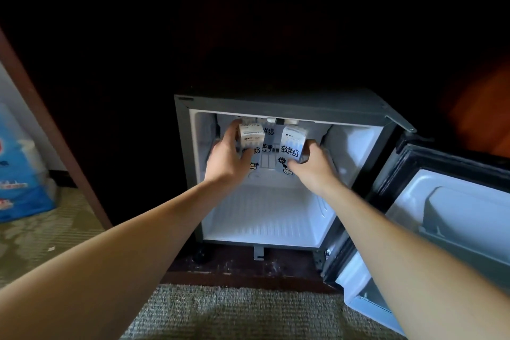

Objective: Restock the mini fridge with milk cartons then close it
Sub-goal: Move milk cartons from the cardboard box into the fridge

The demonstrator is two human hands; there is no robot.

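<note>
Two milk cartons (292, 143) are held up in the top of the mini fridge (289, 107), one in each hand, just under its upper front edge. The left carton (251, 136) is white with fine print on the face that shows. The left hand (226, 159) is clamped on it, fingers wrapped round its left side and thumb pressed against its near lower face. The right carton (293, 150) is tilted slightly and carries bold black characters. The right hand (313, 167) grips it from the right and below, fingers curled on its right side and thumb under its near corner. The two cartons are close but apart.

In the gap between them and below the left one, more printed faces with black characters and a small cow mark (267, 148) show further back. I cannot tell how many cartons these belong to. A white wire shelf (268, 160) shows between the hands at the same height.

The lower compartment has a ribbed white floor (262, 218). The door (441, 215) is swung wide open to the right, its pale inner lining facing up and toward the camera.

The fridge stands in a dark wooden recess, with a small metal bracket (258, 252) under its near edge. Grey-green carpet (234, 315) covers the near floor. At the far left, past a brown wooden frame (41, 124), a blue plastic package (16, 168) rests on the floor.
</note>
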